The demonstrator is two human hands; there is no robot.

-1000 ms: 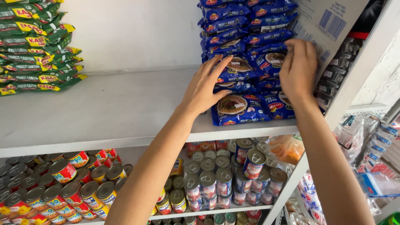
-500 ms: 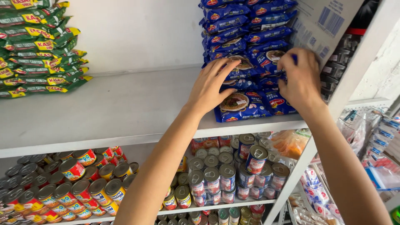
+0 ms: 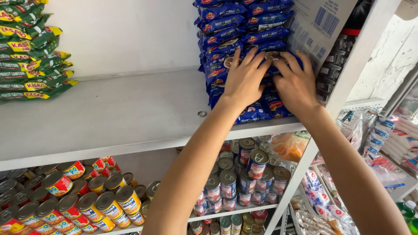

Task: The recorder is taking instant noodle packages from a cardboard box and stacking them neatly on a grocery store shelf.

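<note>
Blue snack packets [image 3: 244,26] stacked in two columns, upper centre-right of frame, on the white shelf [image 3: 109,117]. Left hand [image 3: 244,80] flat on the front of the stack, fingers spread, not closed on anything. Right hand [image 3: 297,82] just beside it, same pose, pressing the lower packets. Fingertips of both nearly touch. Cardboard box [image 3: 320,24] leans against the stack, upper right. Green packets [image 3: 30,56] piled upper left. Small metal ring [image 3: 202,114] on the shelf. Cans [image 3: 244,174] on the shelf below.
</note>
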